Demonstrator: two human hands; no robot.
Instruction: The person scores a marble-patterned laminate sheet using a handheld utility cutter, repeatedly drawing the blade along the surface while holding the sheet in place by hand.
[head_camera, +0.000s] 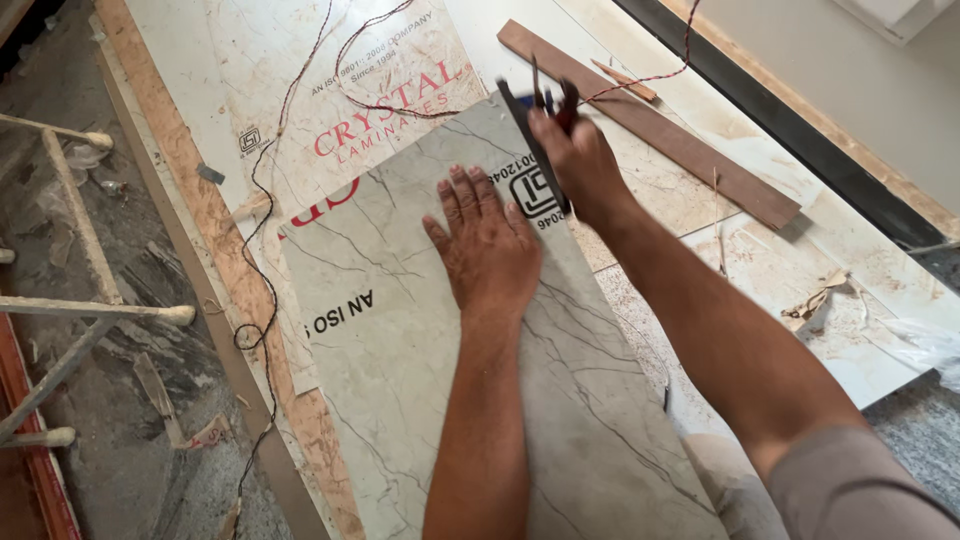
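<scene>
Marbled laminate sheet (450, 380) pinned under flat left hand (487, 245); right hand (580, 165) grips cutter (535, 130) at one o'clock; blade could slip toward fingers.

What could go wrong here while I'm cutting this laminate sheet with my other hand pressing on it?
The left hand lies flat on the grey marbled sheet right beside the dark tool in the right hand; a slip could catch the fingers. The red and black wire trails across the sheets near the tool and might snag. The sheet could also shift.
</scene>
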